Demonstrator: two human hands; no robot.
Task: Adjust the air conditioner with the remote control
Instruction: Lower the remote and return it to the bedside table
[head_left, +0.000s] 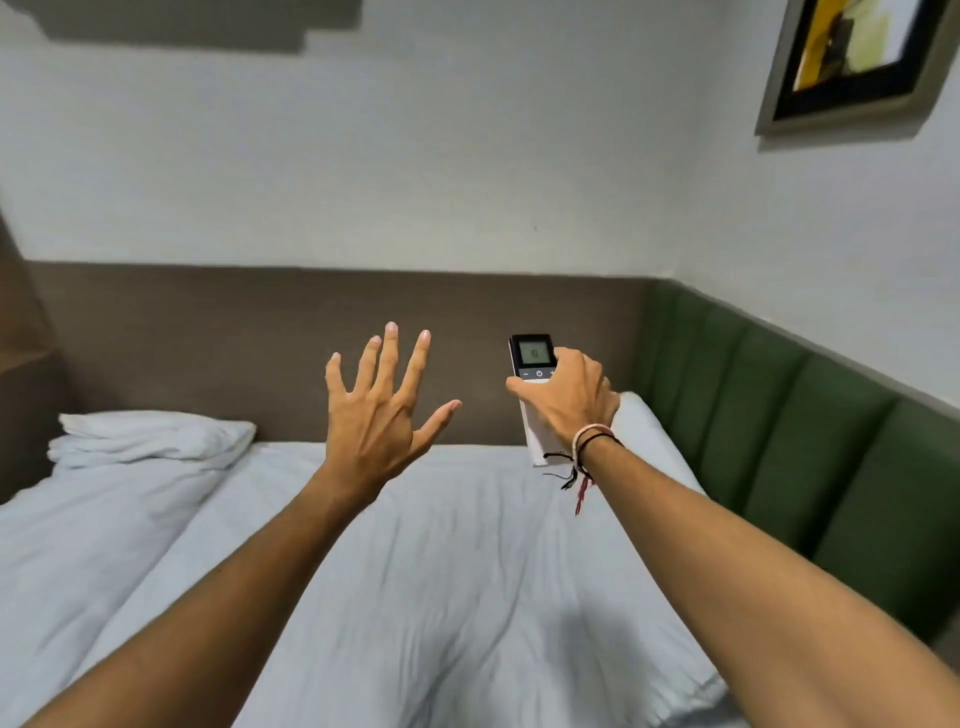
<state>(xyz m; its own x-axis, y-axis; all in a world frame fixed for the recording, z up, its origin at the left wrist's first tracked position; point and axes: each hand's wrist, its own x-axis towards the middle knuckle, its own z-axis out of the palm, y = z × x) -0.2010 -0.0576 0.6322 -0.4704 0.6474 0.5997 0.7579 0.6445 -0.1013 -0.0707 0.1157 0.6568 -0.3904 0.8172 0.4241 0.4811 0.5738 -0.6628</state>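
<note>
At far left a pillow (150, 439) lies crumpled at the head of the bed (441, 597), against the brown headboard (311, 353). Next comes the left hand (376, 415), raised over the bed with all five fingers spread wide and nothing in it. It is well apart from the remote.

Further right, the right hand (569, 402) holds the remote (532, 364) upright, its lit screen facing the person and its top aimed toward the wall (363, 182). The fingers are wrapped around its body, and the thumb reaches across toward the row of buttons just under the screen. Whether the thumb is pressing one cannot be told. String bracelets (584, 449) circle that wrist. Behind the hand a second pillow (641, 421) shows in part, then green padded panels (779, 415) run along the right wall, with a framed picture (852, 57) above.

The step in hand looks like pressing a button. To do it well, keep the remote's top pointed high at the unit, which is not in view, hold the wrist steady, press once with the thumb, and check the screen for the change.

Count: one remote, two hands, two pillows, one bed, one picture.
</note>
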